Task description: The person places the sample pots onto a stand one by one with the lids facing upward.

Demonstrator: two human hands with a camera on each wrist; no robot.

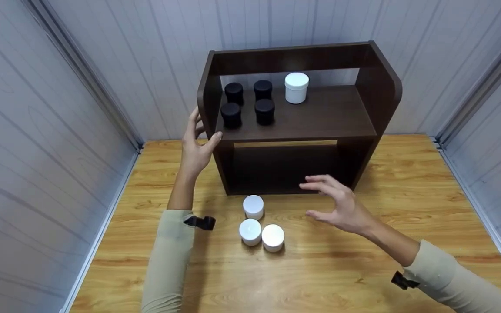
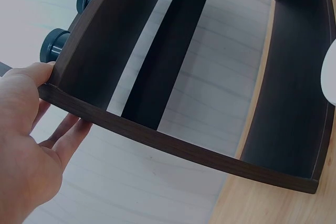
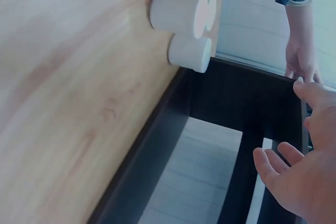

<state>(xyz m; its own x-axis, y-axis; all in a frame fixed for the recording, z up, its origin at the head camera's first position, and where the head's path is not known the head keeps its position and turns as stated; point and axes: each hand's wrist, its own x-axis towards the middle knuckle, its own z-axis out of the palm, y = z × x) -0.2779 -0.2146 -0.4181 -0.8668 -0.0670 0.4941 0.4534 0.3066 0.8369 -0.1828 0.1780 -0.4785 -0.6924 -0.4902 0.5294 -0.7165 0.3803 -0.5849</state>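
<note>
Dark brown wood makes up the two-tier shelf [image 1: 320, 117], which stands on the wooden table [image 1: 320, 278] near its back edge, with a pale panelled wall [image 1: 181, 52] behind. The left hand [image 1: 196, 152] grips the shelf's left side panel [image 1: 207, 98], its thumb at the left front corner of the upper board and its other fingers around the outer face. The right hand [image 1: 339, 206] is well apart from the left, free in the air before the right half of the lower tier, thumb and fingers spread and slightly bent. Four black jars [image 1: 264, 112] stand upright at the left end of the upper board in two rows of two, the nearer pair close to the front edge. To the right of the rear pair, toward the board's back edge and about midway along it, stands a lidded white jar [image 1: 296, 88]. Three more white jars [image 1: 253, 207] stand on the table before the left half of the shelf's lower front edge: one just beside that edge, two side by side farther forward, so close that I cannot tell whether they touch. Light-coloured sleeves [image 1: 168, 261] cover the forearms, each with a black strap [image 1: 202, 222] near the wrist.
</note>
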